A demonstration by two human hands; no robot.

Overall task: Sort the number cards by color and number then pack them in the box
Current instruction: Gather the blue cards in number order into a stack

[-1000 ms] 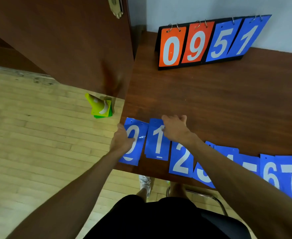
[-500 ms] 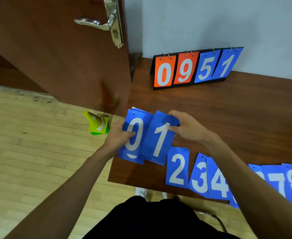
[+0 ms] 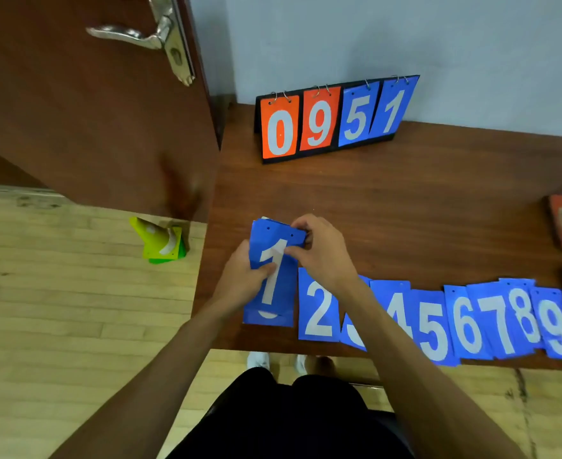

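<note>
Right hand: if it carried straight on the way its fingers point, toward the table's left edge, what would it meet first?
Probably the left hand, gripping the same blue 1 card from the opposite side. Depth is unclear; the fingertips may already touch.

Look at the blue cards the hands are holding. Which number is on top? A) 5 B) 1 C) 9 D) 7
B. The left hand and right hand both grip a small stack of blue cards, and the top card shows a white 1, with only the curved bottom of another digit peeking out beneath it.
</note>
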